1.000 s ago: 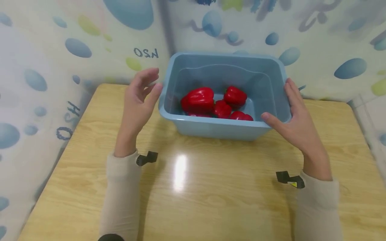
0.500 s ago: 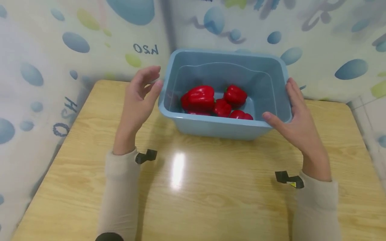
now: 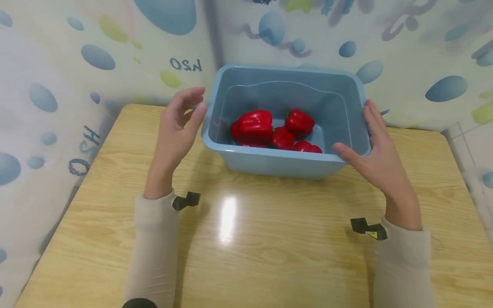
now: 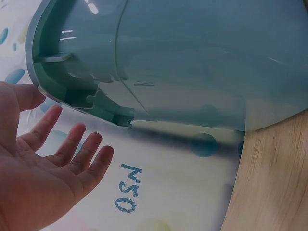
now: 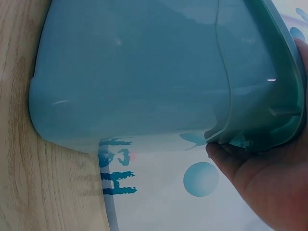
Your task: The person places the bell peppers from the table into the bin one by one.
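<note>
A blue-grey plastic tub [image 3: 273,164] stands on the wooden table, holding several red bell peppers [image 3: 254,125]. My right hand [image 3: 385,158] holds the tub's near right corner. Its thumb lies over the rim, and its fingers reach along the outer wall beneath it, as the right wrist view shows. At the tub's left side is my left hand [image 3: 179,124], relaxed, its thumb tip at or very near the rim. In the left wrist view, the fingers [image 4: 72,144] spread below the rim, apart from the wall. Some peppers are partly hidden behind the tub's front wall.
The wooden table [image 3: 277,248] carries the tub at its far edge, close against a wall [image 3: 127,25] patterned with blue and green spots. White tiles [image 3: 470,145] show past the table's right edge.
Both hands and the tub keep their places. The whole view shifts slightly, as from a small head movement.
</note>
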### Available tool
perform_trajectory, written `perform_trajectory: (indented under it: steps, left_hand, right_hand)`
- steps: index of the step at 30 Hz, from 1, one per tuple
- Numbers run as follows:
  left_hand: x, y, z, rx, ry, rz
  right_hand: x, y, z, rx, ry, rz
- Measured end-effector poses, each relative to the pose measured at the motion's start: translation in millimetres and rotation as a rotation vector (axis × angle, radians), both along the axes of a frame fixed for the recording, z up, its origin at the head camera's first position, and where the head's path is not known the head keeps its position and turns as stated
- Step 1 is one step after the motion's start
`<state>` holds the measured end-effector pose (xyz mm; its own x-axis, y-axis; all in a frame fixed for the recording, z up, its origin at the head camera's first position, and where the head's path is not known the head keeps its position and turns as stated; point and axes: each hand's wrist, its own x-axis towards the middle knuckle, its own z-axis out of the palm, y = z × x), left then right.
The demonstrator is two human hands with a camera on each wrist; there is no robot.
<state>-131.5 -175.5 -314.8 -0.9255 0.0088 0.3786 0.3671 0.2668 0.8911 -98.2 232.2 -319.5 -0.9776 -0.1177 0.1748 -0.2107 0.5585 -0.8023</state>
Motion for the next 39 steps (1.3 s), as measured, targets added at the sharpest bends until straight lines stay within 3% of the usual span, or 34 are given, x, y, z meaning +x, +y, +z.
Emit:
perform_trajectory:
  steps: [23,39]
  left_hand:
    - [1.7,-0.5,0.4,-0.012,-0.021,-0.035]
    - [3.5,-0.4,3.8,-0.018,-0.055,-0.013]
  right_hand:
    - [1.9,0.0,1.0,0.023,-0.013,-0.012]
    - [1.4,0.2,-0.7,0.024,-0.004,-0.026]
